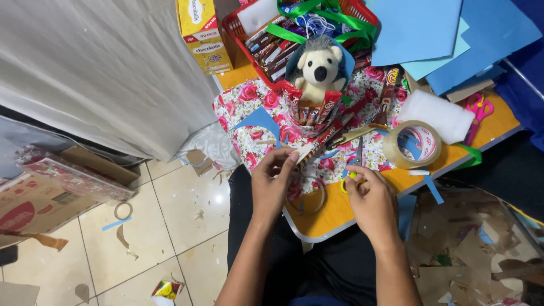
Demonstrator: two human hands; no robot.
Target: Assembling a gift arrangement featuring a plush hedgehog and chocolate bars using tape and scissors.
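Chocolate bar in a red and brown wrapper [317,146], long and thin, is what the left hand [273,180] has pinched by its pale lower end, fingers closed around the tip just above the near edge of the small orange desk [328,218]. Its long axis runs on a diagonal, low end toward the person and upper end pointing up and to the right, leaning in toward the bundle of similar bars standing around the white and grey plush hedgehog [317,67] on the rose-print wrapping paper [249,113]. The right hand [371,195] is curled shut on a small yellow-green ring [348,182], looks like a little tape roll, though I can't tell exactly how it's gripped. My take on doing this bit well: keep the bar steady at that same slant as its neighbours, hold it near the end so the wrapper doesn't crumple, and bring the tape in close before letting go with the left. A big clear packing tape roll [412,144] sits just right of the bundle, pink scissors [479,110] further right near the blue paper sheets [447,34], and a red basket [306,28] of more bars sits behind.
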